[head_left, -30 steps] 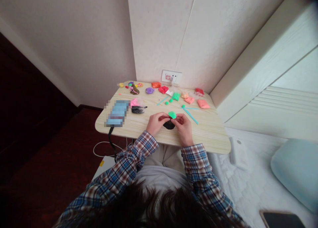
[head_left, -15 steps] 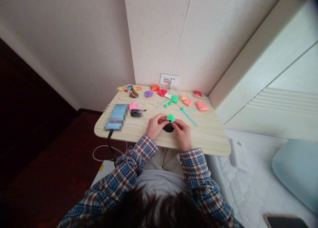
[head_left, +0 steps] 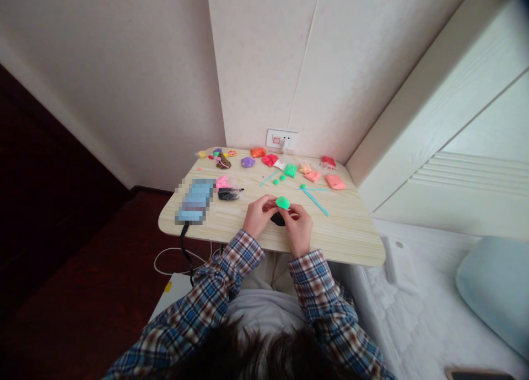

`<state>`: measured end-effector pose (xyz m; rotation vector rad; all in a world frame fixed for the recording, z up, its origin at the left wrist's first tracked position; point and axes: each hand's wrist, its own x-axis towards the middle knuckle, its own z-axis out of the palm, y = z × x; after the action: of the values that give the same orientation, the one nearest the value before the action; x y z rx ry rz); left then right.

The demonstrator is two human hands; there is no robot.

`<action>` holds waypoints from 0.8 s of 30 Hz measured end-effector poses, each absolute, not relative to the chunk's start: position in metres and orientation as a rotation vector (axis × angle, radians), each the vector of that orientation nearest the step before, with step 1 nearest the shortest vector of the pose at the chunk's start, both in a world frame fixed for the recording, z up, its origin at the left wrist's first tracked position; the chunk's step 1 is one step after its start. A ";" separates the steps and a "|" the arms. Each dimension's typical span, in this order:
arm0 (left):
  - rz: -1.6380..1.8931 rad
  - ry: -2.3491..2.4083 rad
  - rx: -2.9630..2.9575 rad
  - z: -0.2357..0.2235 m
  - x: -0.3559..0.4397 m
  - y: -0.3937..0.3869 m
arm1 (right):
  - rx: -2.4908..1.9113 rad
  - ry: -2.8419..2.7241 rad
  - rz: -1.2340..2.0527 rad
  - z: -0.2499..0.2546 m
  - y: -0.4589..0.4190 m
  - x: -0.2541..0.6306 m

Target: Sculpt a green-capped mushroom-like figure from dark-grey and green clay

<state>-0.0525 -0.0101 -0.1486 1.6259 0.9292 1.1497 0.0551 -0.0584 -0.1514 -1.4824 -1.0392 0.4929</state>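
Observation:
Between my fingertips is a bright green piece of modelling clay (head_left: 282, 202), flattened and rounded. My left hand (head_left: 258, 215) is closed in a pinch at its left side, and my right hand (head_left: 299, 229) grips it from the right and below. Just under the green piece a black clay lump (head_left: 278, 219) shows, partly covered by my right fingers; whether the two are joined I cannot tell. Small green clay balls (head_left: 276, 182) lie beyond my hands, near an opened green clay packet (head_left: 290, 170).
The pale wooden table (head_left: 351, 236) holds several coloured clay packets along the back. Blue plastic tools (head_left: 316, 202) lie to the right, a black clay packet (head_left: 229, 193) to the left. A blurred-out phone (head_left: 195, 201) lies at the left edge. A bed (head_left: 397, 314) stands right.
My right hand has shifted slightly left and turned inward, covering more of the black lump. The green piece stays between my fingers. The whole view has tilted a little.

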 end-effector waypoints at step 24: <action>1.059 0.891 1.597 -0.140 -0.054 -0.009 | -1.491 -1.270 0.454 -0.156 -0.073 0.080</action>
<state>-0.0540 -0.0094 -0.1404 1.5968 0.8914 1.0590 0.0797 -0.0733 -0.1563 -1.4915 -1.2701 0.4536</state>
